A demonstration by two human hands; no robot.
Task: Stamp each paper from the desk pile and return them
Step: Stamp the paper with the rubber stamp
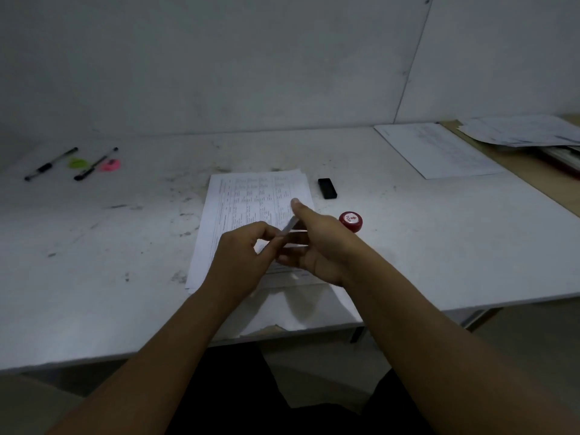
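A pile of printed papers (248, 199) lies in the middle of the white desk (94, 277). Both hands hover over its near half. My left hand (241, 255) pinches one end of a small flat grey object (288, 229). My right hand (320, 243) holds its other end, thumb pointing up and fingers underneath. What the grey object is, I cannot tell. A round red stamp (350, 221) marked "TOP" stands on the desk just right of my right hand. A small black box (327, 188) lies beyond it, beside the pile's far right corner.
A single printed sheet (436, 149) lies at the back right, with a loose heap of papers (521, 130) on a wooden surface past it. Two pens (51, 164) (95, 164) and a green (77, 163) and a pink (110, 164) item lie far left. A wall stands behind.
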